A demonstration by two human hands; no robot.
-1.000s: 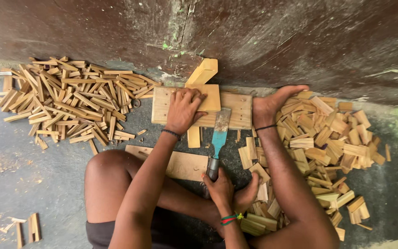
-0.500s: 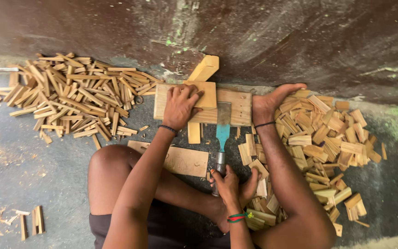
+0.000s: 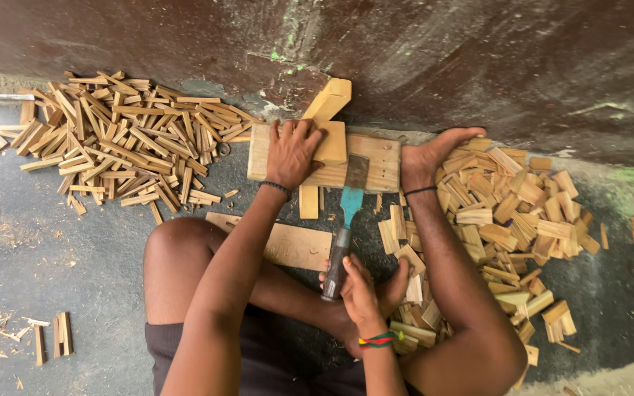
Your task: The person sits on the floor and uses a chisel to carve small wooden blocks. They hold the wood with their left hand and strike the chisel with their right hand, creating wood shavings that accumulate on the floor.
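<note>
- The right hand (image 3: 357,290), low in the middle of the frame, has its grip closed around the dark handle of a chisel (image 3: 348,220); a coloured band sits on that wrist.
- The chisel has a blue shank, and its flat blade rests on a wooden board (image 3: 376,158) just above the centre.
- The left hand (image 3: 291,150) lies palm down with fingers spread, pressing a small wooden block (image 3: 332,143) onto the board; nothing is clasped in it.
- A foot (image 3: 427,154) is braced against the board's right end.
- A longer block (image 3: 328,99) leans against the dark wall (image 3: 478,59) above the board.
- A heap of thin wooden sticks (image 3: 126,139) fills the upper left.
- A pile of short offcuts (image 3: 508,213) lies at the right.
- A flat plank (image 3: 295,246) rests on the concrete floor (image 3: 38,257) beside the bent knee (image 3: 174,238).
</note>
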